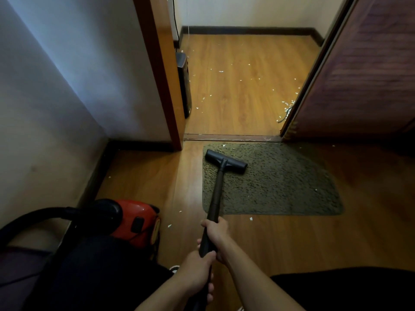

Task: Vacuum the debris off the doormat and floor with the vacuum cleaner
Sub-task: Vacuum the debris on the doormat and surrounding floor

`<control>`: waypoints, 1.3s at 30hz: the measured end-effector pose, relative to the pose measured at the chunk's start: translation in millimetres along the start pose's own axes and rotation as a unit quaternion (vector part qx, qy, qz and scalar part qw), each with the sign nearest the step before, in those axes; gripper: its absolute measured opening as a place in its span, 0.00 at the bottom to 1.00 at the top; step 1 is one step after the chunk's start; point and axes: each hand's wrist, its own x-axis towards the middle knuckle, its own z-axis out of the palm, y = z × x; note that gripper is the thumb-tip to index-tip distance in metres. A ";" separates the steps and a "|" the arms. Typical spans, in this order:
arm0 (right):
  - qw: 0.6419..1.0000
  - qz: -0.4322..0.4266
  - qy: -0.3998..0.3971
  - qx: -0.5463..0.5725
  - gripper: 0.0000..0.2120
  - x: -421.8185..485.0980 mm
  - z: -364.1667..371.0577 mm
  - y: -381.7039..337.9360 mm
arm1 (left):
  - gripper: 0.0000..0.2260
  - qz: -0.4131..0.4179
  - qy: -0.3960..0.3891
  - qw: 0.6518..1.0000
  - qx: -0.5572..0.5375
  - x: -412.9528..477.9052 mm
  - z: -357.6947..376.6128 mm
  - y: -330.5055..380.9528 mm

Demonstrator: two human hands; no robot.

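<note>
A dark olive doormat lies on the wooden floor before a doorway. The vacuum's black floor head rests on the mat's far left part, at the end of a black wand. My right hand grips the wand further up, and my left hand grips it lower, closer to me. The red and black vacuum body sits on the floor at the left with its black hose arching off leftward. White paper scraps lie scattered beyond the threshold, and a few around the mat.
A wooden door frame and white wall stand at the left. A dark door hangs open at the right. A black box-like object leans behind the frame. A threshold strip crosses the doorway. My dark-clothed legs fill the bottom edge.
</note>
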 end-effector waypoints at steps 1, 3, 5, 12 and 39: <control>1.000 0.002 -0.004 0.002 0.15 -2.1 0.7 0.6 | 0.06 0.002 -0.002 1.000 0.002 -0.4 -1.3 -1.0; 1.000 0.004 -0.007 0.015 0.15 -0.4 1.3 -3.8 | 0.06 0.008 -0.001 1.000 0.006 1.7 -3.2 2.1; 0.999 -0.001 -0.005 0.039 0.18 11.0 1.2 -13.4 | 0.04 0.007 -0.001 1.000 0.020 11.6 -6.4 11.4; 0.992 -0.019 0.028 0.122 0.27 90.0 -2.4 -67.7 | 0.09 -0.050 -0.040 0.995 0.077 74.3 -25.0 81.2; 0.995 0.061 0.023 0.079 0.19 45.9 47.4 -124.9 | 0.19 -0.045 0.073 0.985 0.150 46.6 -67.2 141.3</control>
